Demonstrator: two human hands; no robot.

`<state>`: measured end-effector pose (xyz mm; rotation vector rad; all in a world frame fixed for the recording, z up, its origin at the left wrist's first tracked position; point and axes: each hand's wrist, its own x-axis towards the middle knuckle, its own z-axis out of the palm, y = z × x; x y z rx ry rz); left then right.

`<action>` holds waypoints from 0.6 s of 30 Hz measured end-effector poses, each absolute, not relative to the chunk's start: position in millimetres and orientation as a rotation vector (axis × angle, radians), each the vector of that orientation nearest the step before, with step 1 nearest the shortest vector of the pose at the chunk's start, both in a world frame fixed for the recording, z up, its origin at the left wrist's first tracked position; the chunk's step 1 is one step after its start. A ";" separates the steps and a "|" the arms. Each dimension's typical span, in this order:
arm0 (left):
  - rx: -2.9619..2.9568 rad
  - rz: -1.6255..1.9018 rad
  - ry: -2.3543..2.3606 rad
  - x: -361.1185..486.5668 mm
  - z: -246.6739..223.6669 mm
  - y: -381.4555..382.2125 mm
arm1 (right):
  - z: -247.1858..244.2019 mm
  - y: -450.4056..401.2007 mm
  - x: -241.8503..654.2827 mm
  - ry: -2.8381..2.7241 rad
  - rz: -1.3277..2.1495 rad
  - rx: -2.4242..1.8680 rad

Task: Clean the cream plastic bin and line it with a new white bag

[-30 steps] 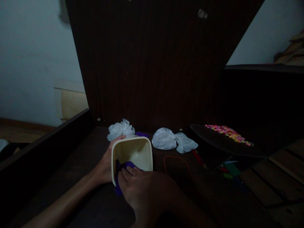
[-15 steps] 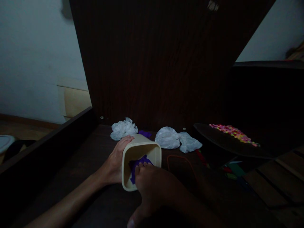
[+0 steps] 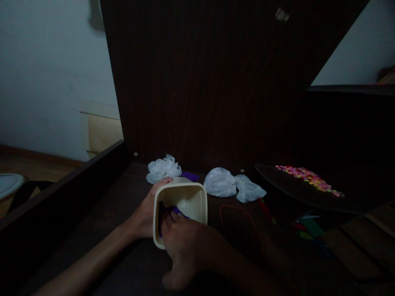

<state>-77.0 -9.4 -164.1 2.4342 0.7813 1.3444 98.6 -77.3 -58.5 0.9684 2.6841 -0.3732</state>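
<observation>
A cream plastic container (image 3: 197,193) with rounded corners lies tilted, its mouth facing me. My left hand (image 3: 146,216) is closed around its left side. Inside the container, my right hand (image 3: 185,238) presses a purple cloth (image 3: 175,210) against the inner left wall. The right fingertips are partly hidden by the cloth and the rim. Behind the container, another bit of purple material (image 3: 190,176) lies on the dark wooden surface (image 3: 108,205).
Two white plastic bags, a crumpled one (image 3: 163,169) and a knotted one (image 3: 219,182), lie along the dark back panel (image 3: 197,102). Pink and yellow beads or petals (image 3: 308,179) rest on a dark piece at right. A reddish-brown frame outline (image 3: 237,207) lies nearby. A raised edge (image 3: 77,176) runs at left.
My right hand has moved left and deeper with the purple cloth, from the container's middle to its left inner wall. The container has turned slightly, and the view has shifted a little.
</observation>
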 end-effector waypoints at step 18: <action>2.462 1.386 0.882 -73.8 -153.8 -14.5 | -47.1 -80.6 110.9 2.650 -0.203 1.484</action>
